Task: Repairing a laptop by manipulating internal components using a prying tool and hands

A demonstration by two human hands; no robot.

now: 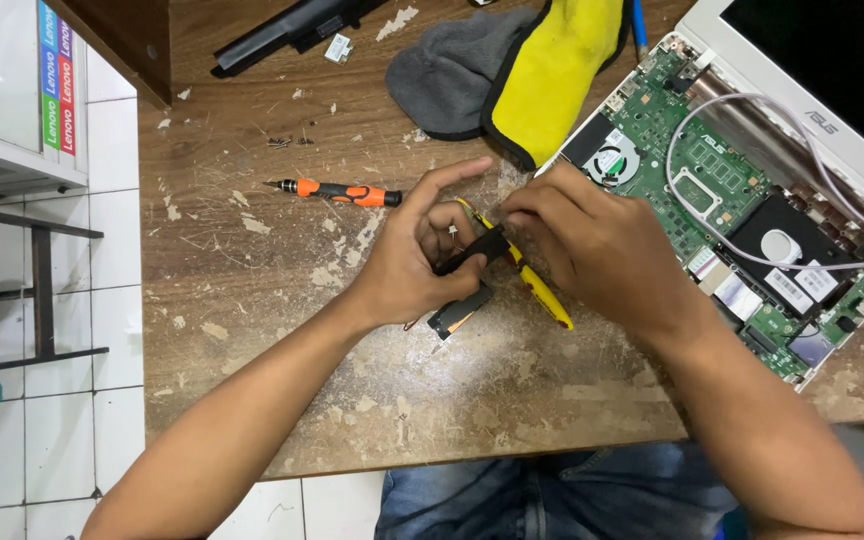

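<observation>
Head view, one frame. Both hands meet over the middle of the worn wooden bench (252, 290). The left hand (414, 262) is closed around a small black part (460, 312); its thumb points up and the fingers curl over the part's upper end, so only the lower end and a dark strip between the hands show. What kind of part it is cannot be made out. The right hand (592, 240) has its fingertips pinched at that same spot; whether they clamp the part or the yellow tool (537, 285) cannot be told, since the knuckles cover the contact. The yellow tool lies slanted under the right hand, its tip hidden and its lower end free on the bench.

Count: one orange-and-black screwdriver (342, 192) lying just left of the left thumb; one opened laptop (752, 200) at the bench's right edge, with its green board, one round fan and grey cables exposed, and its lid cut off by the picture's corner; one grey cloth (447, 75) and one yellow cloth (557, 70) near the far edge, overlapping; one long black bar (287, 30) at the far edge, partly cut off.

Labels: a column of small coloured stickers (57, 80), blue, red and green, on a white cabinet left of the bench.
</observation>
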